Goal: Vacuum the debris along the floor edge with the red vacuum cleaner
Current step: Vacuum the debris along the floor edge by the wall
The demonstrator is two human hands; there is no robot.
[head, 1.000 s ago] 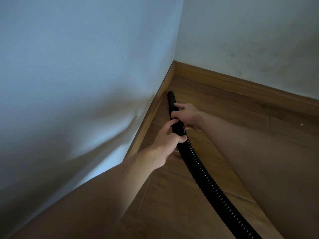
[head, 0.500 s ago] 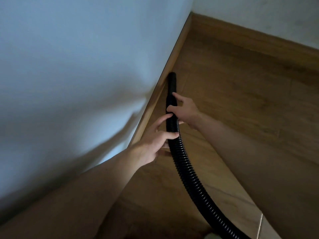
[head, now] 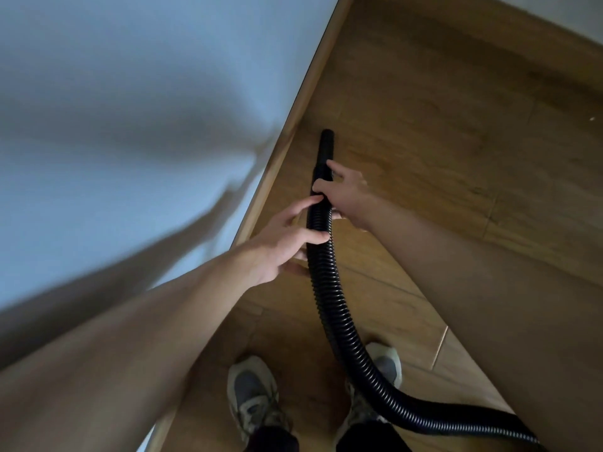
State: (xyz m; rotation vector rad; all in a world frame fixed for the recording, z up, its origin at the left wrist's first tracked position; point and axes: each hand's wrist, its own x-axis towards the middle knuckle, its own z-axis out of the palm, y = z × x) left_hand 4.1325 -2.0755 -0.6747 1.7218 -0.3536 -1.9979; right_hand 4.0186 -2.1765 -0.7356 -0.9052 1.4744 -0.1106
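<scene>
A black ribbed vacuum hose (head: 329, 298) runs from the lower right up the middle of the floor. Its smooth black nozzle (head: 326, 145) points at the wooden floor a short way right of the skirting board (head: 295, 102). My right hand (head: 346, 190) grips the hose just behind the nozzle. My left hand (head: 287, 239) holds the ribbed part a little lower, thumb and fingers around it. The red body of the vacuum cleaner is out of view. A tiny pale speck (head: 592, 118) lies on the floor at the far right.
A white wall (head: 146, 109) fills the left side, and a second wall meets it at the top right corner. The floor is brown wood-look planks (head: 440, 141). My two feet in grey-beige trainers (head: 253, 396) stand at the bottom, and the hose crosses over my right shoe (head: 386, 363).
The view has tilted down and back from the corner, so my shoes now show. The nozzle has drawn back along the skirting, away from the corner. Both hands keep their hold on the hose.
</scene>
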